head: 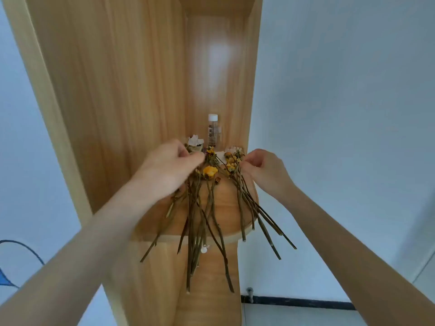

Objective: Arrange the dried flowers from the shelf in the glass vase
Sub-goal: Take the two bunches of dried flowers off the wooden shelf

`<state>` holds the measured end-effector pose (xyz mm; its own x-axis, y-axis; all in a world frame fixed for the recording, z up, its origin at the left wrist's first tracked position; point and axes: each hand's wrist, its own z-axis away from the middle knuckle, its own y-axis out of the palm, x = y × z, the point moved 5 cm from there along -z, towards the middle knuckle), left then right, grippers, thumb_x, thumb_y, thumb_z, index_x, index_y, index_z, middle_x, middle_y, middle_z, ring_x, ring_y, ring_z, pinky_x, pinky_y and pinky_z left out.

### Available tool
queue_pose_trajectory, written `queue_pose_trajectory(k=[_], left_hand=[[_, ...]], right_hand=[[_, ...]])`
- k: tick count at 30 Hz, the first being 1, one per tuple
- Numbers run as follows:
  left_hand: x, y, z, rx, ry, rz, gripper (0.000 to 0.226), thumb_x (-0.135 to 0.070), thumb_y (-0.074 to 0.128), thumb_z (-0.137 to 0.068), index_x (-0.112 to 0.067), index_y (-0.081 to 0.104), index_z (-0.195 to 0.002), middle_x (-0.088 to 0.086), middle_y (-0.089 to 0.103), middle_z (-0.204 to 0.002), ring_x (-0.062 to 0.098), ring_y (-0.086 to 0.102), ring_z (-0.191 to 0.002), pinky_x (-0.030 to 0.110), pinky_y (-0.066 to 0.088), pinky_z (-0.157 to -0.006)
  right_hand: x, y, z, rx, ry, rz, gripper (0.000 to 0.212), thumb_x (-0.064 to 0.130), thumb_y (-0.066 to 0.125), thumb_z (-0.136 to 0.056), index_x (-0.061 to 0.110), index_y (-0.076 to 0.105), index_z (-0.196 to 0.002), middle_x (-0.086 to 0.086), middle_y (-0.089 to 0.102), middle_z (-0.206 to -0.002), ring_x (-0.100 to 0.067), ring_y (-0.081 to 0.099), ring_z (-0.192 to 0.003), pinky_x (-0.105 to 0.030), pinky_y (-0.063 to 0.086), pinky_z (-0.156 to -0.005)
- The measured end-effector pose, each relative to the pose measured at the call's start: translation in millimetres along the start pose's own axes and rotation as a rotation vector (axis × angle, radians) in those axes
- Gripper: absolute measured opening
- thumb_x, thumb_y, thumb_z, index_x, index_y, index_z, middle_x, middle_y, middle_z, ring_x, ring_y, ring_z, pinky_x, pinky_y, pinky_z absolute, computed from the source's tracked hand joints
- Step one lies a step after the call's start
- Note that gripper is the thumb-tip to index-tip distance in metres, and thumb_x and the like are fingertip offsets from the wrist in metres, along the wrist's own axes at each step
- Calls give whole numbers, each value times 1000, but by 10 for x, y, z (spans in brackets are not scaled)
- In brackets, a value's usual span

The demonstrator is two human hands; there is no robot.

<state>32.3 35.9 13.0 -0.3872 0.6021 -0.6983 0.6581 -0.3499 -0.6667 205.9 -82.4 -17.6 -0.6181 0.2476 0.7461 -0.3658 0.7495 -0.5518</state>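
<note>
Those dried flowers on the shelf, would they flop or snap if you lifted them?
Probably stiff: stems of the dried flowers jut straight past the shelf edge without drooping. Likely light and brittle, being thin and dry-looking. Lying loose and crossed, some may snag or slip off.

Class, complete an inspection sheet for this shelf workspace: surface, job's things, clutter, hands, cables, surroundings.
Surface: wooden shelf, rounded front edge, inside a tall wooden unit.
Job's things: dried flowers lie on the shelf, stems overhanging its front; glass vase not seen.
Clutter: clear bottle with white cap, upright at the back; crumpled white paper beside it.
Hands: left hand blurred, fingers curled at the flower heads, grip unclear; right hand pinches the right-hand stems.
Cables: thin blue curve at lower left, nature unclear.
Surroundings: pale walls, dark skirting.
</note>
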Motion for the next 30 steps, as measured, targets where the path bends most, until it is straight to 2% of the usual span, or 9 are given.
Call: queue_pose_trajectory(k=[2, 3, 5, 8, 12, 18, 21, 24, 30], left_hand=[[96, 258, -125, 100, -105, -260, 69, -60, 52, -81, -13, 41, -130, 8, 51, -125, 25, 50, -112, 42, 47, -86], [185, 395, -191, 137, -155, -346, 87, -65, 52, -78, -10, 26, -140, 14, 38, -140, 33, 39, -126, 46, 40, -99], [363, 609, -240, 201, -237, -434, 105, -70, 55, -73, -7, 11, -145, 19, 25, -148, 38, 27, -134, 48, 31, -106], [581, 803, -337, 254, -292, -458, 118, -75, 58, -65, -5, 6, -144, 20, 24, -149, 38, 26, -134, 47, 30, -107], [607, 905, -413, 234, -317, -527, 119, -77, 57, -64, -4, 7, -144, 17, 24, -149, 37, 25, -134, 45, 29, -104], [528, 1015, -492, 215, -328, -505, 112, -62, 64, -69, -2, 7, -144, 20, 22, -148, 36, 27, -133, 43, 35, -101], [506, 1070, -511, 209, -345, -490, 104, -55, 64, -75, -2, 7, -144, 20, 26, -145, 34, 37, -128, 37, 42, -90], [504, 1097, -547, 196, -357, -491, 92, -42, 62, -84, 1, 7, -144, 19, 34, -141, 30, 46, -121, 33, 41, -76], [522, 1064, -575, 191, -368, -521, 78, -23, 60, -87, 5, 12, -142, 17, 47, -133, 30, 51, -116, 34, 43, -77]], right_hand=[[-92, 95, -50, 81, 55, 157, 24, 29, 58, -89, 12, 55, -105, 0, 57, -95, -17, 55, -93, -23, 37, -68], [-169, 159, -80, 129, 91, 225, 36, 33, 59, -88, 8, 50, -113, -6, 57, -102, -22, 55, -97, -26, 39, -72], [-312, 293, -108, 204, 167, 329, 57, 41, 59, -87, 3, 41, -125, -14, 54, -119, -28, 52, -107, -31, 42, -81], [-458, 432, -145, 222, 221, 428, 69, 46, 61, -83, 3, 35, -130, -17, 49, -129, -34, 47, -118, -42, 44, -95], [-538, 509, -194, 196, 250, 500, 66, 37, 65, -81, 3, 36, -129, -18, 47, -127, -34, 43, -120, -42, 42, -95], [-547, 575, -279, 195, 291, 457, 52, 15, 59, -85, 1, 36, -129, -19, 51, -122, -35, 52, -111, -41, 48, -91], [-545, 602, -320, 197, 285, 469, 45, 8, 54, -86, 0, 38, -127, -18, 54, -118, -34, 56, -105, -37, 48, -82], [-538, 623, -340, 213, 277, 498, 33, 5, 52, -86, -2, 48, -118, -17, 55, -109, -32, 58, -98, -33, 45, -73], [-527, 649, -354, 260, 232, 543, 12, 1, 48, -87, -1, 57, -96, -12, 50, -93, -25, 52, -82, -30, 42, -70]])
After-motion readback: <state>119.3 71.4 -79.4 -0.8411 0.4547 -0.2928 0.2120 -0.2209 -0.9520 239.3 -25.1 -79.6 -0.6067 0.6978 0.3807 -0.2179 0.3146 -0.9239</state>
